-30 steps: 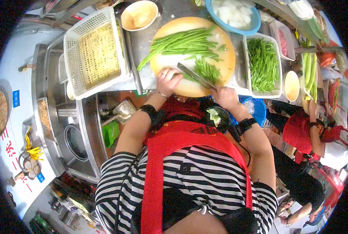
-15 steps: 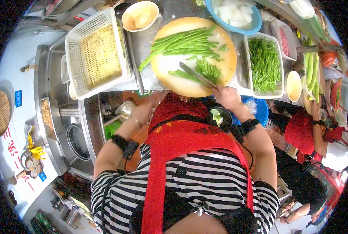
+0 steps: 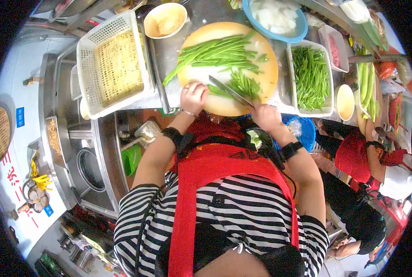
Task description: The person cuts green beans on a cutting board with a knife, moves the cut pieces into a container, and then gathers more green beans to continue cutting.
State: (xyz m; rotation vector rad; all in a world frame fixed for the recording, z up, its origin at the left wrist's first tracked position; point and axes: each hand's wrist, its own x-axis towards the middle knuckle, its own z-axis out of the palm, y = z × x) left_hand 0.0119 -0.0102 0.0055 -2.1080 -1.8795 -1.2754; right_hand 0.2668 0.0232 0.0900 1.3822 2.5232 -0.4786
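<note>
On the round cutting board (image 3: 266, 76), right hand (image 3: 265, 115) gripped the knife (image 3: 229, 90), fingers clamped on the handle, blade across the green beans (image 3: 215, 51). Left hand (image 3: 193, 96) pressed on beans at the board's near edge, fingers curled together. White basket (image 3: 88, 69) sat left on the bench (image 3: 166, 46); tray of cut beans (image 3: 311, 76) right.

I'm finding bare board (image 3: 201, 76) only at nine o'clock of my knife (image 3: 229, 91). Whole beans (image 3: 215, 51) are blocking twelve o'clock, the white basket (image 3: 111, 64) is crowding the left, and the tray of cut beans (image 3: 311, 76) is walling off three o'clock. A narrow strip of counter (image 3: 166, 51) is lying open between basket and board.
</note>
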